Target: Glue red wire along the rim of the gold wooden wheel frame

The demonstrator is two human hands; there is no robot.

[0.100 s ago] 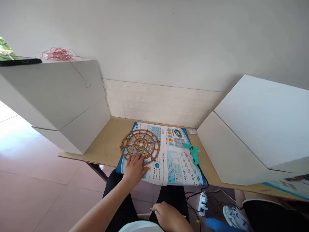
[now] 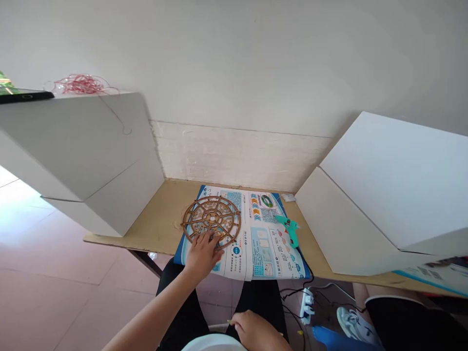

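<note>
A round brown openwork wheel (image 2: 229, 222) with spokes and curled ornament lies on a printed sheet. Over its near edge rests my left hand (image 2: 203, 252), fingers spread and touching it, thumb out to the right. My right hand (image 2: 258, 330) is low, above my lap, closed on a thin light-coloured stick (image 2: 230, 321). Only short ends of that stick show past the fist. To the right of the wheel a teal glue gun (image 2: 291, 231) lies on the sheet, its cord running off the table's front edge.
The printed sheet (image 2: 239, 265) covers the table's middle. White panels (image 2: 351, 209) stand at right, a white box (image 2: 109, 161) at left carrying red thread (image 2: 82, 84) and a black device (image 2: 27, 96). Below are a power strip (image 2: 307, 306) and another person's shoe (image 2: 354, 324).
The whole view has shifted slightly. Both hands, the wheel and the glue gun keep their places relative to one another.
</note>
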